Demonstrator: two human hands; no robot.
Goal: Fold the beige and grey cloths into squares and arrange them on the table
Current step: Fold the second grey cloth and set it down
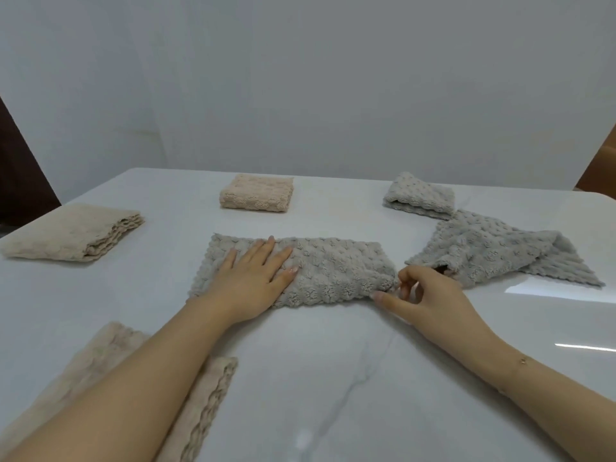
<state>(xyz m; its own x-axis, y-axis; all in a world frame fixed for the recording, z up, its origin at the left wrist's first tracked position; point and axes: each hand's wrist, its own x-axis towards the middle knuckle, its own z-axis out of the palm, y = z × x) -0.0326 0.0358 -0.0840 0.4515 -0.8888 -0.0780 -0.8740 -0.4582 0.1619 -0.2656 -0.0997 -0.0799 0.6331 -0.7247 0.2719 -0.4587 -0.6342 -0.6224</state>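
A grey bobbled cloth (333,268), folded into a long strip, lies in the middle of the white table (333,378). My left hand (256,275) rests flat on its left half, fingers spread. My right hand (420,295) pinches the strip's near right corner between thumb and fingers. Another grey cloth (493,251) lies loosely spread to the right. A folded grey cloth (418,196) sits behind it. A folded beige square (256,193) is at the back centre. A folded beige cloth (73,233) lies at the left.
Under my left forearm at the near left lies a long beige cloth (206,401). A pale wall stands behind the table. The table's rounded far edge runs across the back. Bright glare marks the surface at the right.
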